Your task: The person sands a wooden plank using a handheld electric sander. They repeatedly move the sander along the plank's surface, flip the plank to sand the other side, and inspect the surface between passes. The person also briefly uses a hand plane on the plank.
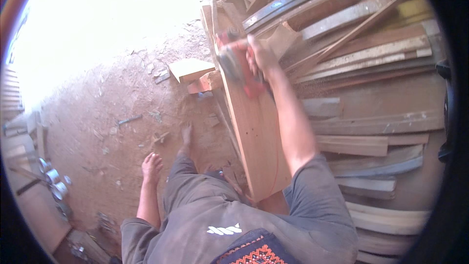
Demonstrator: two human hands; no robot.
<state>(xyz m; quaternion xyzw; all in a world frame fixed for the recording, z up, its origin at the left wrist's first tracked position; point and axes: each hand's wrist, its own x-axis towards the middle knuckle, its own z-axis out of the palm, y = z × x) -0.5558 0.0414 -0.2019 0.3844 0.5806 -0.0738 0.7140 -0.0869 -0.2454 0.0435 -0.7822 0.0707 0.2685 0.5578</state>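
My right hand (261,58) is closed round the handle of a red power tool (237,63) with a grey round part on its side. Motion blurs the tool, so whether it is a planer or a saw is hard to make out. It rests on the far half of a long, thick wooden plank (259,142), which runs away from me and bears a curved red line near its close end. Away from the plank, my left hand (152,166) hangs low at my left side, its fingers curled in with nothing visible in them.
Stacked boards (376,122) lie along the right, close to my right arm. Left of the plank, a wood block (193,70) stands beside an orange-ended piece (205,83). Scraps and a thin bluish bar (129,120) litter the dirt floor. White round cans (59,190) sit at far left.
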